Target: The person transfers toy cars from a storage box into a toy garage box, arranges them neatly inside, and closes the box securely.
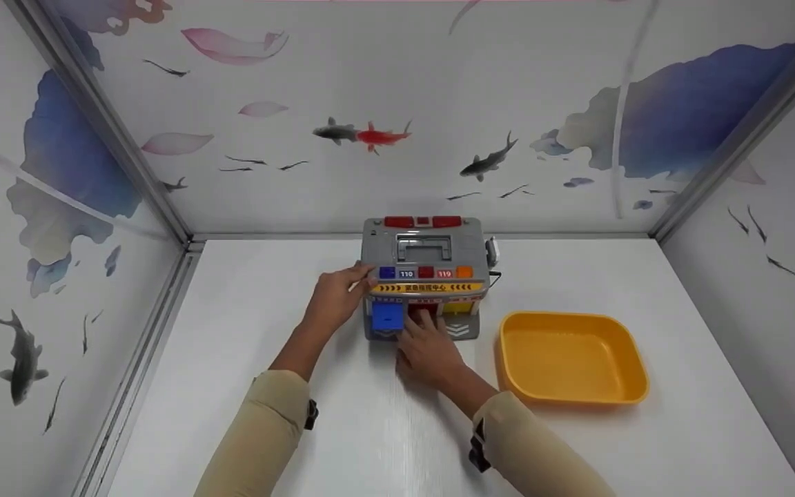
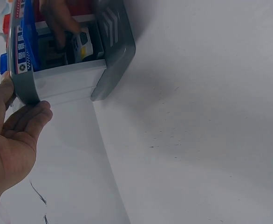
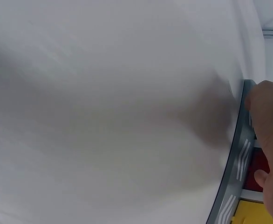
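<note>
A grey toy garage (image 1: 425, 269) stands at the back of the table, with blue, red and yellow doors along its front. My left hand (image 1: 337, 297) grips its left upper corner; the fingers (image 2: 36, 119) lie along the white side wall. The blue door (image 1: 388, 316) is swung up and outward. Behind it, in the left wrist view, a small white, yellow and dark toy car (image 2: 84, 45) sits in the bay. My right hand (image 1: 430, 351) reaches in there, its fingertips beside the car. Whether they pinch the car is hidden.
An orange plastic tray (image 1: 573, 399) lies on the white table (image 1: 384, 442) to the right of the garage. A patterned back wall (image 1: 397, 186) rises close behind the garage. A small grey part (image 1: 493, 252) sticks out from the garage's right side.
</note>
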{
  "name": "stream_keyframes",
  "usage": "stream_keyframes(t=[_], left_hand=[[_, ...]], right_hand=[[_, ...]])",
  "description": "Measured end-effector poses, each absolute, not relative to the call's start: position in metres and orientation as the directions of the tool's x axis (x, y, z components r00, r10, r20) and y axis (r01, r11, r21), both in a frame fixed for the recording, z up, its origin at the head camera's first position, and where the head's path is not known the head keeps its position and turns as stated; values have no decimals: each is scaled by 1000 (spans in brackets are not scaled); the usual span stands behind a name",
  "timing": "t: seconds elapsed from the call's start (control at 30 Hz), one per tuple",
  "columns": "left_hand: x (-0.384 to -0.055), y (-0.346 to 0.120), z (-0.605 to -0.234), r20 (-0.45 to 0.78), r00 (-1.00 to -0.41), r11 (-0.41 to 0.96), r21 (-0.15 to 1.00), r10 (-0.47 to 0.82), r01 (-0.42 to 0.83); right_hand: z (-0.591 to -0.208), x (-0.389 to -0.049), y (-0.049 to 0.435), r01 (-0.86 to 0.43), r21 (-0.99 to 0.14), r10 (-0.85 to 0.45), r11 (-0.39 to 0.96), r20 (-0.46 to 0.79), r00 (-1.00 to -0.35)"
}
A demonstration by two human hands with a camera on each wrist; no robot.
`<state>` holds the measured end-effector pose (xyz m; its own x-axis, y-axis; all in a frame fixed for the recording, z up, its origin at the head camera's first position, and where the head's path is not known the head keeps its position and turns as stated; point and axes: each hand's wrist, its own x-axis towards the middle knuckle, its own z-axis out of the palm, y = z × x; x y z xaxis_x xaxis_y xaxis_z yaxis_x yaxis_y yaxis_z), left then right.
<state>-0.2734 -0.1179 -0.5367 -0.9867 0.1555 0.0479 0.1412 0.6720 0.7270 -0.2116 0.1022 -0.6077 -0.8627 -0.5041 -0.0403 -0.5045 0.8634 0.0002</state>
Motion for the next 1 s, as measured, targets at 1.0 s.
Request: stream_keyframes(t=[1.0], left_hand=[[-273,-116,-539,67,-985,680,716,158,158]], right_hand=[[-579,-217,121,-609,99,-561,787,525,-640]])
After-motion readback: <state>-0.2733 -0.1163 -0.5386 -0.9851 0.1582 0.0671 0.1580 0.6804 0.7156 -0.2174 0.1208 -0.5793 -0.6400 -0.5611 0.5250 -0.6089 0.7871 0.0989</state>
